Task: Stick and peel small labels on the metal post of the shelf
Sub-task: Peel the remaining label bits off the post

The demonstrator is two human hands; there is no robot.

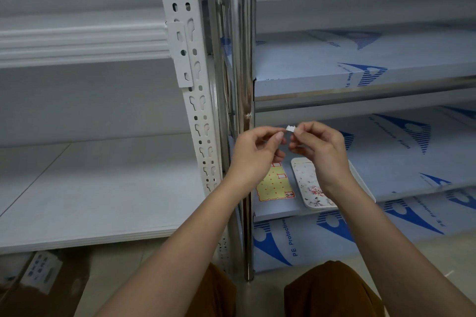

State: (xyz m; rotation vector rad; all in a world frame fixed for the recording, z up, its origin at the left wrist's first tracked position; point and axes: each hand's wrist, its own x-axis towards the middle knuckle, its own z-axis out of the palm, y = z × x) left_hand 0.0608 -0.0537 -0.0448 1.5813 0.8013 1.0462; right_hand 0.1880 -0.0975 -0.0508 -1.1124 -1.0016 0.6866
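Observation:
A small white label (290, 128) with a scalloped edge is pinched between the fingertips of my left hand (255, 148) and my right hand (318, 146), held in the air just right of the shiny metal post (240, 59). A scrap of torn label residue (248, 115) clings to the post a little above my left hand. Below my hands, on the shelf board, lies a yellow label sheet (274, 186) with a few labels left on it. Beside it sits a white tray (307, 182) holding several peeled scraps.
A white perforated upright (192, 72) stands left of the metal post, with white shelves (85, 188) behind it. Shelf boards on the right wear blue-printed protective film (386, 152). A cardboard box (43, 280) rests on the floor at lower left. My knees show at the bottom.

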